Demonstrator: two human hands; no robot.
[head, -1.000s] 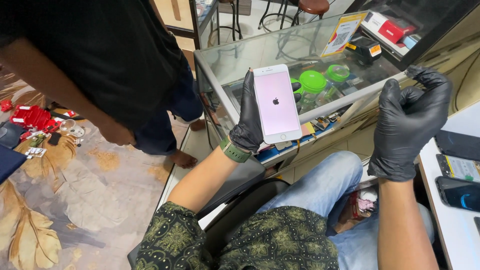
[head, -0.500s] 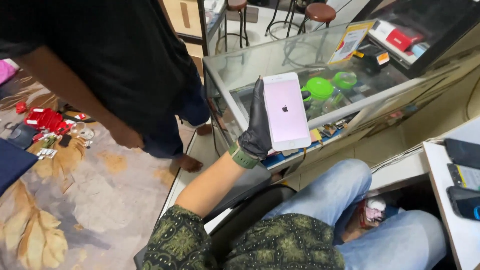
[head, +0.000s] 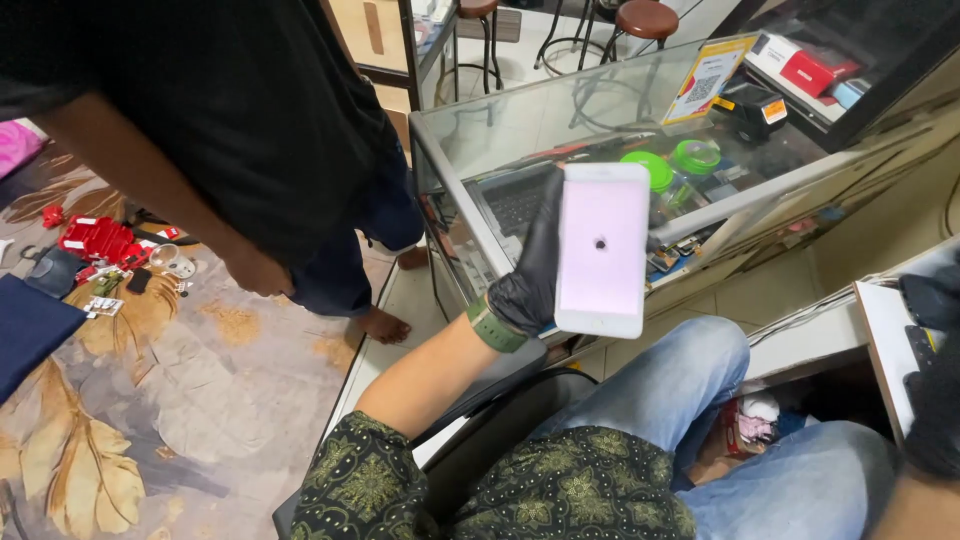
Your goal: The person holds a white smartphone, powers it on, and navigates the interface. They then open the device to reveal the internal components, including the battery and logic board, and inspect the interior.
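My left hand (head: 528, 275) wraps tight around the white phone (head: 603, 250), screen facing me. I should keep it steady and upright. My right hand (head: 935, 400) sits low at the right edge; I cannot tell its grip.

- To my left stands another person (head: 250, 130) in a dark top, barefoot on the patterned rug (head: 180, 400).
- Small red parts (head: 95, 240) lie scattered on that rug.
- Ahead of me is a glass display case (head: 500, 130), green round containers (head: 672, 162) inside.
- Two stools (head: 645, 18) stand beyond it.
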